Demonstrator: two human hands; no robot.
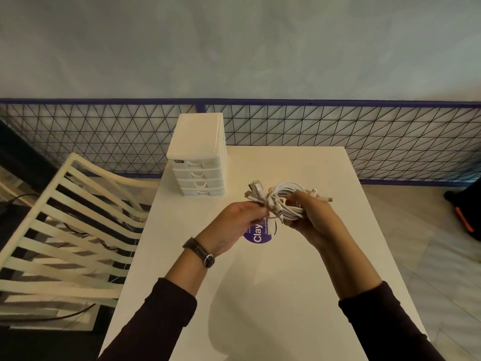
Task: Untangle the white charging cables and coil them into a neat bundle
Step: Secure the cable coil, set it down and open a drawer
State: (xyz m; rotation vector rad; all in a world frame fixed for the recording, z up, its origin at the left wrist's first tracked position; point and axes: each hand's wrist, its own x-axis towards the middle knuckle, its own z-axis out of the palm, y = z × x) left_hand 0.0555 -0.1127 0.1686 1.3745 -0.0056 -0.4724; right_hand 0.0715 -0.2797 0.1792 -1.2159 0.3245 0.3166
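Though the cables (283,201) look mostly gathered, the job reads as late but not finished. Most of their length is wound into one oval hank of stacked loops, with no wide snarl in view, so I judge the untangling largely done. What is left, as far as I can tell, is the ends. Several plugs stick out loose from the hank, and one strand with its plug droops down over the sticker (256,237). These would need wrapping or tucking in before the bundle counts as neat.

The hank is held between both hands, just beyond the sticker and, by my reading, lifted off the table (286,295). The left hand (234,222), left of the sticker, pinches a few strands at the hank's near-left edge with fingers bent close together. The right hand (315,217), right of the sticker, has its fingers curled round the hank's right side.

The hank's long axis runs roughly left to right, from one hand to the other. A fan of plugs points away to the far left of the sticker, toward the drawers (197,157). Two more plugs poke out to the far right, past the right hand's fingers. Whether any turn binds the loops crosswise, I cannot tell.
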